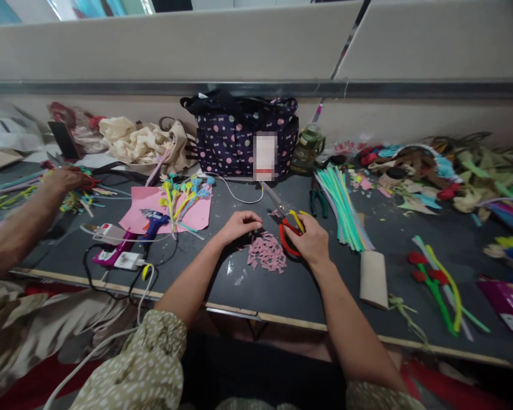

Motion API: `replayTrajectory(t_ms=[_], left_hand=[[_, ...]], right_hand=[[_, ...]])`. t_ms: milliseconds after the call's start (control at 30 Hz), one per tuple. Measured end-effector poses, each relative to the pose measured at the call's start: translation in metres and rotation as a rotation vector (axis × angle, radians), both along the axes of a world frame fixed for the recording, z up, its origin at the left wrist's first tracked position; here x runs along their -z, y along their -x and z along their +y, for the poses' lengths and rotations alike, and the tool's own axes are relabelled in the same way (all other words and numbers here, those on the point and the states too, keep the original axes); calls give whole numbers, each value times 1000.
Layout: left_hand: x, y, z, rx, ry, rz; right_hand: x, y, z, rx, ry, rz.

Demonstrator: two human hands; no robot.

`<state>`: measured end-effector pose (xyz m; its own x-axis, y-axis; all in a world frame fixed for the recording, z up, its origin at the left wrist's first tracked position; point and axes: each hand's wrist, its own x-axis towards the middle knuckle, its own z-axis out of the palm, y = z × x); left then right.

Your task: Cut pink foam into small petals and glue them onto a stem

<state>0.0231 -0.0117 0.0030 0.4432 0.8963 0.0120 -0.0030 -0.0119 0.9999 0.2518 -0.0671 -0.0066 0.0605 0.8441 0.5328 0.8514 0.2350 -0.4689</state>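
My right hand (pixel 312 239) grips a pair of scissors (pixel 289 230) by their red and yellow handles. The blades point away from me and appear spread. To their left, my left hand (pixel 243 226) hovers low over the table with its fingertips pinched together; whatever is between them is too small to make out. Just below both hands lies a loose pile of small cut pink pieces (pixel 267 253).
Left of my hands are a pink sheet (pixel 139 205) with yellow and blue pipe-cleaner flowers, and glue guns (pixel 154 223) with cords. A co-worker's hand (pixel 64 181) works at far left. On the right lie pliers (pixel 318 199), pipe cleaners (pixel 342 208) and a beige block (pixel 373 279). A dark bag (pixel 226 139) stands behind.
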Motion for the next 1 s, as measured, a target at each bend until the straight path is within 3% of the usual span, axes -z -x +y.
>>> replayTrajectory(t_ms=[200, 300, 400, 533, 667, 867, 1000], left_hand=[[-2, 3, 4, -233, -97, -7], [-4, 5, 7, -325, -127, -13], [-1, 10, 10, -379, -284, 149], [8, 14, 13, -292, -531, 421], [14, 12, 13, -158, -669, 570], [15, 11, 12, -150, -757, 741], [14, 10, 11, -193, -738, 735]], right_hand=[[-10, 2, -5, 75, 106, 285], [-14, 3, -6, 37, 112, 281], [-14, 4, -6, -4, 102, 229], [-13, 6, -5, -13, 86, 193], [-12, 6, -5, -38, 91, 195], [-7, 5, -2, -90, 106, 174], [-7, 7, -4, -78, 112, 101]])
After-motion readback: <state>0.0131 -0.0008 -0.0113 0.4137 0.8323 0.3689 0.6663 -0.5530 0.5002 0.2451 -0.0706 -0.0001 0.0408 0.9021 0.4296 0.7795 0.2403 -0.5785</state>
